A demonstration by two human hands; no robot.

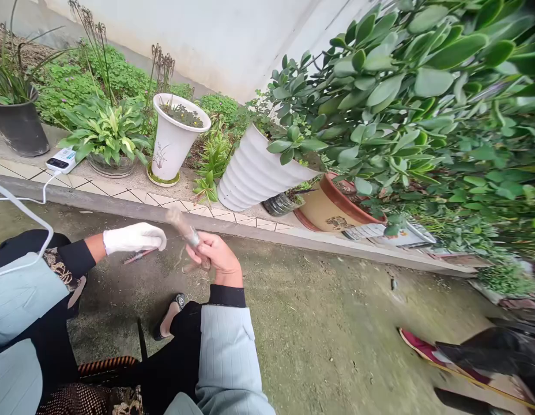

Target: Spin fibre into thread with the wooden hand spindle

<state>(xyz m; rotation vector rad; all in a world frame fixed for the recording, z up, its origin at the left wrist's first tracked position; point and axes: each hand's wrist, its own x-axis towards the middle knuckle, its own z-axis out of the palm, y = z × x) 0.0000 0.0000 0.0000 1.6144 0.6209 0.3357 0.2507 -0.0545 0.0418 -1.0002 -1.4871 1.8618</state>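
At the left, the frame edge cuts off a black pot (20, 124), and beside it a white gadget (62, 160) lies on the ledge with its cable plugged in, the text on its label too small to read. Next, the white-gloved left hand (135, 238) curls closed on a thin reddish stick (140, 256), whose far end is hidden by the fingers, while just beside it the bare right hand (218, 256) grips a pale brown bundle (179, 222), its tip blurred and its lower part partly covered by the fingers. At the far right, another person's red shoe (440, 354) shows below a dark, smeared trouser leg (488, 351) cut off by the edge.
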